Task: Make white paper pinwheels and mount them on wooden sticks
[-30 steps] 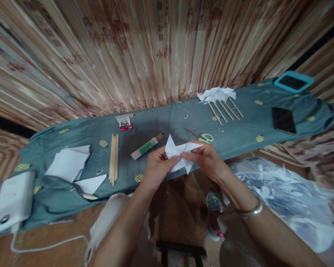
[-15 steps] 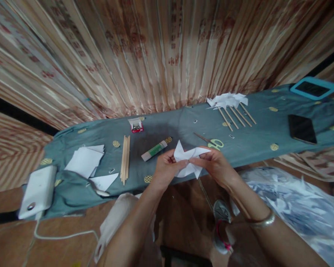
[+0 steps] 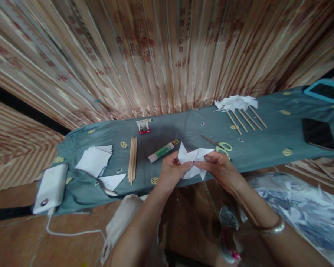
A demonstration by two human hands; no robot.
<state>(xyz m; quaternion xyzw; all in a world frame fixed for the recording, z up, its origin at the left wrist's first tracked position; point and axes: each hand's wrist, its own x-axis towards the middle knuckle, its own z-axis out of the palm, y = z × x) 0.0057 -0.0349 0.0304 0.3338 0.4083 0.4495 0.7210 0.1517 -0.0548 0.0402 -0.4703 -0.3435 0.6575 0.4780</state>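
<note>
Between my two hands is a white paper pinwheel (image 3: 193, 172), held just above the table's near edge. My left hand (image 3: 171, 168) grips its left side, thumb on the front near the centre. From the right, my right hand (image 3: 221, 167) pinches it the same way, and the thumb tips nearly meet at a small dark spot in the middle. The fingers behind the paper are partly hidden. A glue stick (image 3: 161, 152) lies close to my left hand, and scissors with pale green handles (image 3: 223, 147) lie beyond my right hand.
On the cloth-covered table (image 3: 183, 126) are wooden sticks (image 3: 132, 161), a small red box (image 3: 144, 127) of metal pieces, paper sheets (image 3: 94, 161), finished pinwheels (image 3: 236, 102) on sticks, a phone (image 3: 318, 133), a blue-framed tablet (image 3: 327, 90) and a white corded device (image 3: 51, 189). A plastic bag (image 3: 306, 207) sits at lower right.
The whole view has shifted, so everything appears a little further right. Both hands keep hold of the pinwheel, and a dark spot now shows at its centre between the thumbs.
</note>
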